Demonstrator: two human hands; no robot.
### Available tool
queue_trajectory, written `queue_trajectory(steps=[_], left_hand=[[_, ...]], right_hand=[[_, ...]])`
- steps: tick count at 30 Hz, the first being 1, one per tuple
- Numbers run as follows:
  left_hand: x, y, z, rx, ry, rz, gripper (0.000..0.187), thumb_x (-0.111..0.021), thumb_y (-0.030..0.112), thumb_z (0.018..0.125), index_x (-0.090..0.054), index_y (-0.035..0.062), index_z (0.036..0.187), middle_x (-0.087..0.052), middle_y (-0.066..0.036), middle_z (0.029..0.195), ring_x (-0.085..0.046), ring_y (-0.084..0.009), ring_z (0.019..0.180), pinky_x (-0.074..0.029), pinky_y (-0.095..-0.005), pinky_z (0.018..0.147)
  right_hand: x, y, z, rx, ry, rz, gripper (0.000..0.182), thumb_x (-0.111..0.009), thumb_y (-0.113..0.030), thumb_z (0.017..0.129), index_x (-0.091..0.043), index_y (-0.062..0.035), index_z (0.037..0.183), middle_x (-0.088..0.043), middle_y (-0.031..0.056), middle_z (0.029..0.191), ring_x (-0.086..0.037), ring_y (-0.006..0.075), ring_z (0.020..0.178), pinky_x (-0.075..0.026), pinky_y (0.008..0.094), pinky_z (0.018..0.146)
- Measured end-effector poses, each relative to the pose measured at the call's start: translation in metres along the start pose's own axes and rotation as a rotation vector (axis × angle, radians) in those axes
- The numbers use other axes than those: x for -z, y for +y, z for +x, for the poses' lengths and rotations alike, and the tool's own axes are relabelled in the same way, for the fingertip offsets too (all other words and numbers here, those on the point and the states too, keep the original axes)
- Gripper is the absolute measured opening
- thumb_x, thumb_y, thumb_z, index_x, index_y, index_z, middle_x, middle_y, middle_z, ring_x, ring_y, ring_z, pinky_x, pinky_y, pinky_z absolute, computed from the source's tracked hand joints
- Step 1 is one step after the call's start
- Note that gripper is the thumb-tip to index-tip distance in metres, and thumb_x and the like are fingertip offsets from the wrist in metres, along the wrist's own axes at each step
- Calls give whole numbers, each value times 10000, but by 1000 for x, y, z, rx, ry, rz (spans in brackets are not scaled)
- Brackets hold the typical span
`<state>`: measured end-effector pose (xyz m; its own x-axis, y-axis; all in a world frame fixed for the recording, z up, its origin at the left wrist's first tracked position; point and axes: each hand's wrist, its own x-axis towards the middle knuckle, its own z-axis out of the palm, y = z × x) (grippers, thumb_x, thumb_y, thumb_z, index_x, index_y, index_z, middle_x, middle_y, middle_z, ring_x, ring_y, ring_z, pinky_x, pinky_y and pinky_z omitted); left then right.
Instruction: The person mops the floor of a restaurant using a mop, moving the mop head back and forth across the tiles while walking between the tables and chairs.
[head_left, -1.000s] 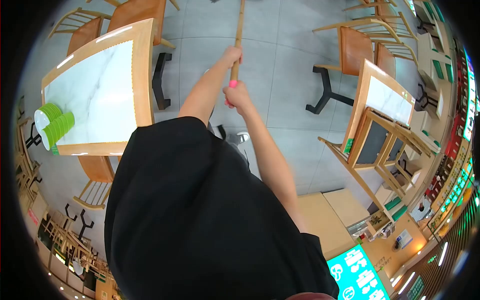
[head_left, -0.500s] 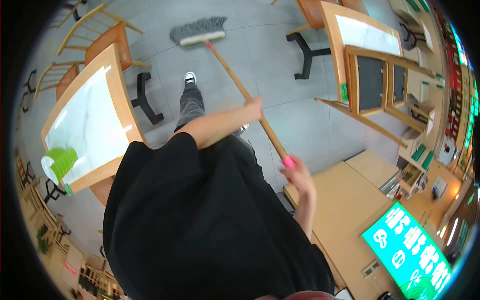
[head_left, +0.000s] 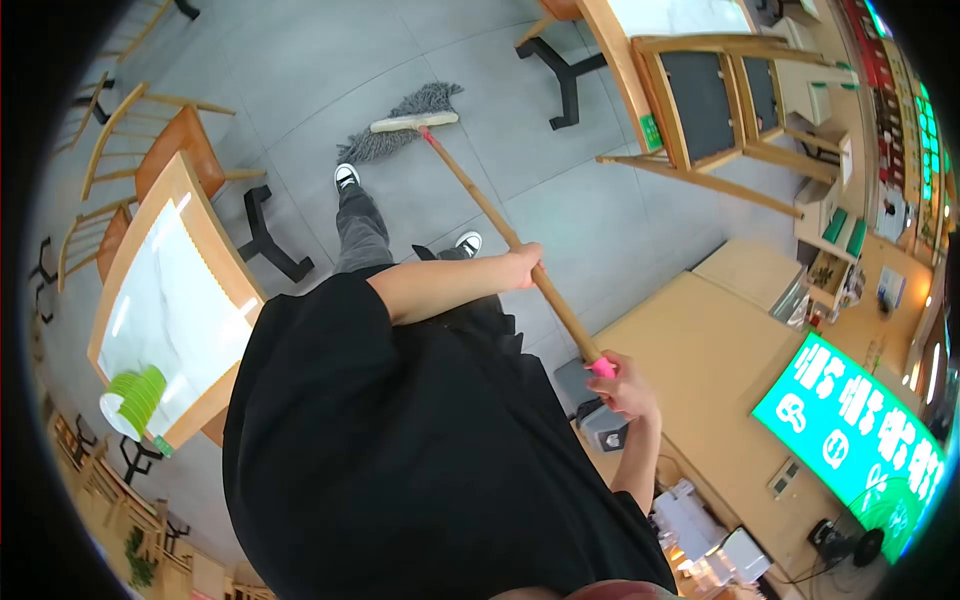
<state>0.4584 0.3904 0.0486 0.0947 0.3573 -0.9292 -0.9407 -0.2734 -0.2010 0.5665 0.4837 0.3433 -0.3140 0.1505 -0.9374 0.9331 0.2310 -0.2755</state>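
Observation:
A mop [head_left: 470, 187] with a long wooden handle slants across the view, its head far off on the floor. Grey strings [head_left: 425, 98] spread out on both sides of the white head bar [head_left: 413, 122], some lying close to my forward shoe [head_left: 346, 177]. My left hand [head_left: 525, 266] is wrapped round the middle of the handle. Higher up, my right hand [head_left: 626, 386] closes round the top end by the pink grip [head_left: 602, 367]. The handle's very tip is hidden by the right hand.
A table [head_left: 180, 270] with green cups [head_left: 138, 400] is at left, near chairs [head_left: 182, 150]. At upper right a wooden chair [head_left: 700, 105] rests against another table [head_left: 620, 70]. A beige counter [head_left: 690, 370] with a lit green sign [head_left: 850, 440] lies at right.
The mop head has come closer to my feet, and its strings now trail on both sides of the bar. My right foot has come into fuller view. Both hands keep hold of the handle.

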Motion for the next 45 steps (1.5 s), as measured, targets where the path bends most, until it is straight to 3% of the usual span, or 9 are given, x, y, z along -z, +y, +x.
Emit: queue_trajectory(steps=[5,12,19,23,30,36,40,42,45], left_hand=[[53,86,1,-139,-60,-225,51,-494,70,813,-465,55,853,-452,-80,672,-467,-197,547,-441,-358,482],[159,285,-22,-567,-101,-538,97,-512,43,789,-486,7,703,-464,-86,575,-471,-218,457,-381,-372,400],[351,442,1,-839,137,-242,170,-508,153,815,-513,50,680,-486,-85,568,-473,-216,464,-332,-409,404],[389,429,-27,-821,-30,-396,250,-475,202,855,-484,47,658,-484,-84,556,-483,-222,464,-348,-398,418],[315,322,8,-881,316,-120,291,-425,213,888,-477,-19,722,-501,-149,539,-517,-253,447,-371,-411,398],[196,186,58,-635,169,-152,261,-405,230,899,-475,29,747,-496,-119,543,-503,-248,474,-408,-398,436],[134,85,91,-217,58,-141,197,-407,198,909,-456,10,935,-512,-128,712,-521,-254,592,-444,-402,493],[108,43,91,-65,0,-10,172,-414,167,892,-458,3,920,-508,-130,708,-523,-254,588,-445,-400,489],[75,-6,69,41,-71,246,135,-426,120,867,-460,-7,897,-502,-134,702,-525,-255,582,-446,-396,483]], right_hand=[[-61,-51,53,46,-53,-16,289,-648,-52,721,-536,-7,984,-450,9,562,-395,89,373,-302,250,337],[-199,-224,141,299,-161,-365,300,-634,-75,731,-447,25,944,-493,59,598,-462,139,377,-354,287,338],[-378,-282,237,442,-289,-539,307,-557,-49,756,-345,18,967,-474,73,579,-498,160,401,-344,288,321],[-384,-286,233,398,-383,-488,281,-564,-63,772,-341,0,931,-444,53,572,-477,148,392,-339,286,318],[-268,-215,225,184,-455,-304,277,-606,-94,765,-389,-37,927,-420,24,582,-405,111,376,-299,274,318],[-142,-107,179,188,-202,-319,271,-640,-120,765,-441,-54,937,-433,16,578,-399,108,385,-292,273,328],[-83,0,135,263,-29,-348,291,-653,-108,761,-460,-56,973,-424,7,564,-382,104,379,-281,267,330],[-56,21,86,42,-47,-94,318,-663,-82,741,-472,-56,994,-409,1,558,-371,107,375,-269,262,334],[-30,62,43,-42,-63,120,339,-673,-68,729,-480,-50,1007,-403,-4,553,-365,110,368,-256,261,334]])
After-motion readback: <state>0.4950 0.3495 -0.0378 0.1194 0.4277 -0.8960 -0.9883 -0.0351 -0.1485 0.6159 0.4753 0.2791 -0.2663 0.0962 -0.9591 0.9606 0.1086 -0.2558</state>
